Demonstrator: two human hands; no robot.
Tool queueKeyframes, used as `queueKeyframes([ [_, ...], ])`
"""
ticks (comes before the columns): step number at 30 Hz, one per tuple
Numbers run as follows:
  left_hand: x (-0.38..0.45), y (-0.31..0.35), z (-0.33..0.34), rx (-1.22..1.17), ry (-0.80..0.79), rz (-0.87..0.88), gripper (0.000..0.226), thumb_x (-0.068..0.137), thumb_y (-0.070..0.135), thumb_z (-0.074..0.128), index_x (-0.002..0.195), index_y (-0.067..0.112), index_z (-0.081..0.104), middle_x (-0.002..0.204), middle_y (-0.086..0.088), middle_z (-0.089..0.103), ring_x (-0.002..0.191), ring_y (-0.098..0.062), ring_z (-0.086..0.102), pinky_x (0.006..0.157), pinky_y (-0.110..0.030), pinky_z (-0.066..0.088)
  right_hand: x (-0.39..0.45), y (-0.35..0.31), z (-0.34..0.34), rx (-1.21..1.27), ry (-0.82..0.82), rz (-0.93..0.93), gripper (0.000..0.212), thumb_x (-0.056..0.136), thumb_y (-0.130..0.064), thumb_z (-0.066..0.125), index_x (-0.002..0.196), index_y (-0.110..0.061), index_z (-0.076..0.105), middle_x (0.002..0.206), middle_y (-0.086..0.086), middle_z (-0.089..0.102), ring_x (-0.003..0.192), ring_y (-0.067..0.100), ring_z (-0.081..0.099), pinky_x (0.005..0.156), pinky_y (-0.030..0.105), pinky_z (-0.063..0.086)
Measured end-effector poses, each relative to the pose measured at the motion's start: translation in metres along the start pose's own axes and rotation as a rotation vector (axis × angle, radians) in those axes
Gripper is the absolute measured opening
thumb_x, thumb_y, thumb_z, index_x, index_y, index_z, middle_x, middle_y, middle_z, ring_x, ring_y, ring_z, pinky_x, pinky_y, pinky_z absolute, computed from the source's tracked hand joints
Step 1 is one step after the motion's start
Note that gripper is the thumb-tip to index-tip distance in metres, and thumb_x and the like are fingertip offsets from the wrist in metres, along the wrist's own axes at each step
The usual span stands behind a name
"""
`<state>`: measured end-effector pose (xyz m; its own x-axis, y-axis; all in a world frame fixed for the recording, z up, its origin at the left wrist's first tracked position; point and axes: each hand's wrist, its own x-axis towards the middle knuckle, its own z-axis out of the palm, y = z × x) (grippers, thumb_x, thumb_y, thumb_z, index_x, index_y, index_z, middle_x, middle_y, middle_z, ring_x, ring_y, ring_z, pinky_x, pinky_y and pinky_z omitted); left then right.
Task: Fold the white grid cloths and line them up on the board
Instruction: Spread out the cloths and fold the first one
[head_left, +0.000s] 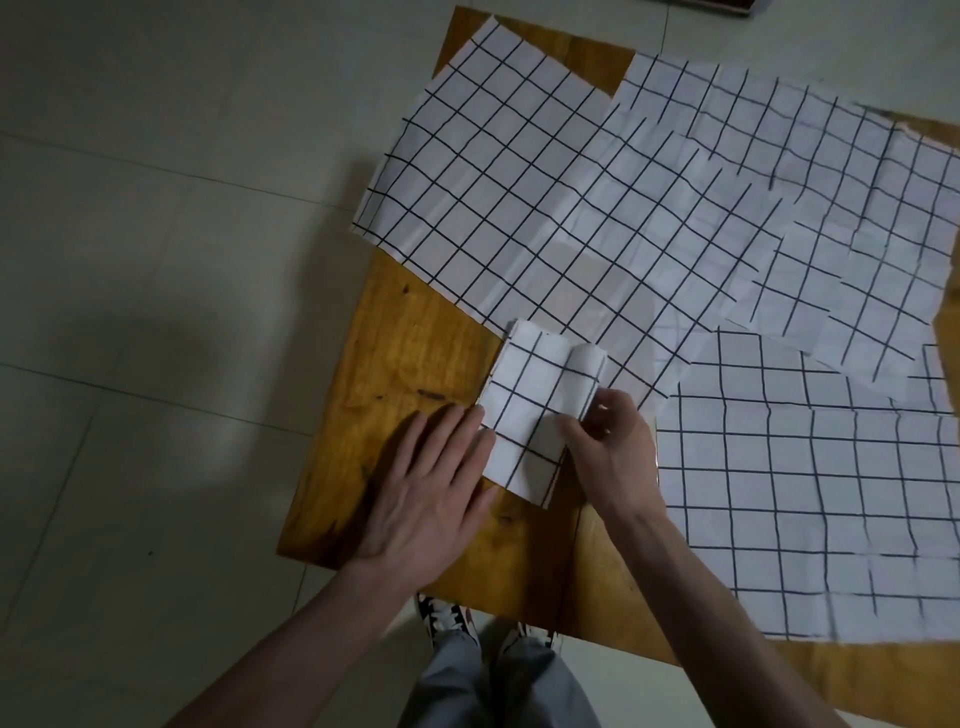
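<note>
Spreading across most of the wooden board (415, 332), several unfolded white grid cloths (597, 197) are seen overlapping one another, and a folded cloth (535, 410) is laid on the bare wood at their near edge; the left hand (431, 499) is pressed flat, fingers straight, against its left side, while its right edge is pinched by the right hand (613, 441)
</note>
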<state>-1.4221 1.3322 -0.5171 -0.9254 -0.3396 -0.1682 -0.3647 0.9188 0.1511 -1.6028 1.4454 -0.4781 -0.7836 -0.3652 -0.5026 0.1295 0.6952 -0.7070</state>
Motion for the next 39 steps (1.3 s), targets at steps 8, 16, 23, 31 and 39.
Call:
queueKeyframes([
  [8, 0.005, 0.009, -0.011, -0.042, 0.085, -0.014, 0.061, 0.113, 0.045, 0.015, 0.160, 0.013, 0.038, 0.166, -0.012, 0.037, 0.154, -0.029, 0.035, 0.125, -0.052, 0.027, -0.023, -0.005, 0.007, 0.575, 0.039, 0.252, 0.024, 0.094, -0.018, 0.076, 0.102, -0.001, 0.061, 0.083, 0.012, 0.077, 0.075, 0.022, 0.079, 0.061, 0.027, 0.060],
  [16, -0.008, 0.027, 0.002, -0.049, 0.097, 0.026, 0.059, 0.109, 0.042, 0.034, 0.161, 0.013, 0.034, 0.156, -0.008, 0.051, 0.141, -0.025, 0.049, 0.121, -0.045, 0.029, -0.037, -0.005, -0.008, 0.359, -0.086, 0.235, 0.030, 0.104, -0.041, 0.059, 0.096, -0.014, 0.071, 0.083, 0.006, 0.079, 0.071, 0.021, 0.077, 0.057, 0.027, 0.056],
  [23, -0.001, 0.033, 0.001, -0.064, 0.137, 0.025, 0.058, 0.109, 0.036, 0.037, 0.160, 0.010, 0.035, 0.155, -0.013, 0.049, 0.146, -0.028, 0.043, 0.124, -0.048, 0.029, -0.037, 0.043, -0.019, -0.573, 0.081, -0.637, 0.030, 0.108, -0.034, 0.045, 0.128, -0.020, 0.063, 0.122, -0.001, 0.064, 0.108, 0.019, 0.060, 0.088, 0.037, 0.052],
  [31, 0.009, 0.043, 0.010, -0.011, -0.002, -0.083, 0.072, 0.106, 0.044, 0.021, 0.167, 0.008, 0.008, 0.176, -0.014, 0.002, 0.163, -0.030, 0.007, 0.127, -0.053, 0.026, -0.035, 0.058, 0.002, -0.907, -0.164, -0.739, 0.064, 0.112, -0.051, 0.023, 0.167, -0.021, 0.010, 0.175, -0.003, 0.006, 0.161, 0.013, 0.001, 0.129, 0.046, 0.014],
  [39, 0.005, 0.040, 0.016, -0.044, -0.014, -0.095, 0.071, 0.109, 0.048, 0.020, 0.168, 0.012, 0.007, 0.177, -0.009, 0.001, 0.163, -0.025, 0.004, 0.126, -0.053, 0.027, -0.029, 0.067, -0.008, -0.925, -0.203, -0.665, 0.072, 0.108, -0.065, 0.013, 0.167, -0.025, 0.002, 0.175, -0.008, -0.002, 0.161, 0.010, -0.004, 0.129, 0.048, 0.012],
])
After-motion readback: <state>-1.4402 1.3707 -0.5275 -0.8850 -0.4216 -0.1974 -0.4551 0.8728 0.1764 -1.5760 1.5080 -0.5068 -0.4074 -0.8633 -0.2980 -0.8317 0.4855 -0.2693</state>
